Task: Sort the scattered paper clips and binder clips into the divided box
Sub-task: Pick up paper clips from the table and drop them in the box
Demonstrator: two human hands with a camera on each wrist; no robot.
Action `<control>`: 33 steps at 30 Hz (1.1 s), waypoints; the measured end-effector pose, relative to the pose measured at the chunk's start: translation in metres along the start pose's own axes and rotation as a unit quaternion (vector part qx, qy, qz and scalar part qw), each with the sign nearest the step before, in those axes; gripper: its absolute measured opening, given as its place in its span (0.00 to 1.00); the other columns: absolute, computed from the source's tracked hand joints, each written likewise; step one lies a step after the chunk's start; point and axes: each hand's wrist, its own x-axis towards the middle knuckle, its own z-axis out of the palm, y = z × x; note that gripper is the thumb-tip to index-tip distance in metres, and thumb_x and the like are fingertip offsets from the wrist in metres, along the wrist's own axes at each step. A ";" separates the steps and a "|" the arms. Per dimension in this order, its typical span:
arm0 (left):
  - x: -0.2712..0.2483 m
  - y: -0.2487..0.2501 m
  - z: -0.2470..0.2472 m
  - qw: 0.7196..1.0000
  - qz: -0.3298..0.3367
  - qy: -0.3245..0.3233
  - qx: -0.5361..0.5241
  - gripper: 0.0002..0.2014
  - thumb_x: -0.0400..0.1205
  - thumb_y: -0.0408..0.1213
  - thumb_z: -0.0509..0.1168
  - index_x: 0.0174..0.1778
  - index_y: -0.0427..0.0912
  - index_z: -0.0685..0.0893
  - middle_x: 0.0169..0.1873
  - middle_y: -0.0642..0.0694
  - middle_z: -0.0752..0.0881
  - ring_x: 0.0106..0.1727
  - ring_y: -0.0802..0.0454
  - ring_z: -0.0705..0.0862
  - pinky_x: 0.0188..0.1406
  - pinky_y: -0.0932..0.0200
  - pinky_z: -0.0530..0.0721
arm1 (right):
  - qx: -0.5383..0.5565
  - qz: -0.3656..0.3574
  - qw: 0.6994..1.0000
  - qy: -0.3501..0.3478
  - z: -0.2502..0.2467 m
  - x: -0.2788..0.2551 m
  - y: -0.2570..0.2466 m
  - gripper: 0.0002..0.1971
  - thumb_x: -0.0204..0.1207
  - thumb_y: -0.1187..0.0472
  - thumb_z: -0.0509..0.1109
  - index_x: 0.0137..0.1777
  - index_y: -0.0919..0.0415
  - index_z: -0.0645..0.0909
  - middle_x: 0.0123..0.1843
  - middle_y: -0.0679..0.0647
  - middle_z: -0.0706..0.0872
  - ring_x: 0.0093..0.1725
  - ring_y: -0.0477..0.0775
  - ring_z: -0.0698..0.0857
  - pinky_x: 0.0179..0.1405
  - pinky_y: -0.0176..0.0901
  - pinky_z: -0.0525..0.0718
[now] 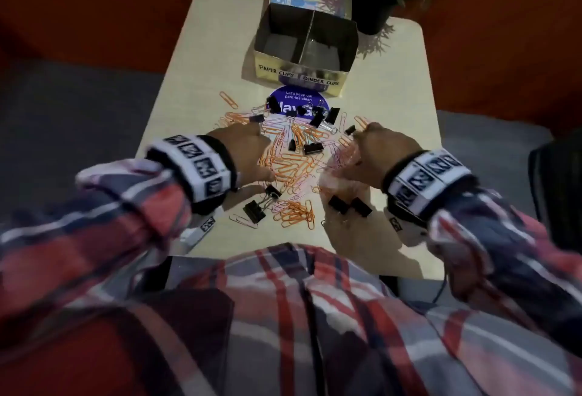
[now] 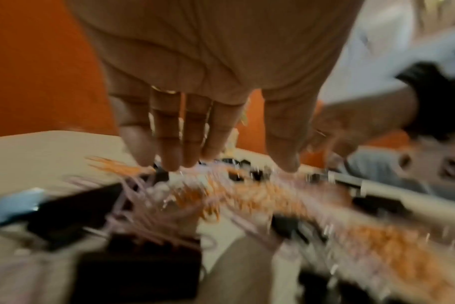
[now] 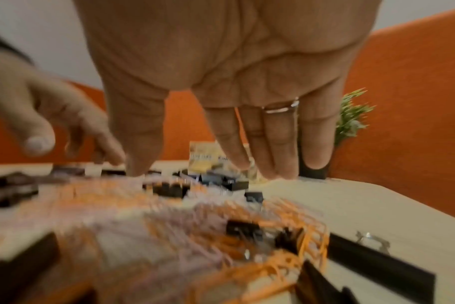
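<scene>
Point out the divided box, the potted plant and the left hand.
divided box [image 1: 327,76], head view, labelled front wall.
potted plant [image 1: 373,19], head view, dark pot.
left hand [image 1: 242,150], head view, back of the hand.

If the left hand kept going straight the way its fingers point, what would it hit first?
Probably the paper clips: the left hand hovers open over the pile, fingers angled down at it. Blur hides which clip.

Right hand [image 3: 221,82] spread over blurred orange paper clips [image 3: 286,222], black binder clips [image 3: 377,265], possibly touching none
</scene>
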 end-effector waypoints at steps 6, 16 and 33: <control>0.015 0.017 0.010 0.997 -0.010 -0.025 0.066 0.35 0.71 0.66 0.67 0.67 0.46 0.72 0.65 0.44 0.71 0.67 0.42 0.71 0.58 0.45 0.77 | -0.063 0.021 0.997 -0.041 0.009 0.020 -0.012 0.32 0.72 0.39 0.71 0.71 0.57 0.76 0.64 0.59 0.75 0.60 0.65 0.82 0.52 0.54 0.82; 0.035 0.018 0.015 0.999 0.019 0.030 -0.026 0.13 0.79 0.41 0.67 0.58 0.44 0.76 0.57 0.42 0.76 0.55 0.39 0.80 0.47 0.50 0.79 | -0.117 -0.036 0.992 0.021 0.013 0.028 -0.015 0.17 0.79 0.60 0.64 0.66 0.55 0.81 0.59 0.59 0.82 0.59 0.64 0.83 0.53 0.51 0.82; 0.041 0.011 0.017 0.995 0.033 0.037 -0.081 0.10 0.79 0.38 0.67 0.56 0.46 0.80 0.56 0.44 0.78 0.58 0.43 0.78 0.46 0.57 0.72 | 0.125 -0.008 0.989 0.082 0.000 0.031 0.023 0.03 0.73 0.57 0.73 0.45 0.50 0.88 0.44 0.50 0.90 0.44 0.56 0.85 0.42 0.40 0.78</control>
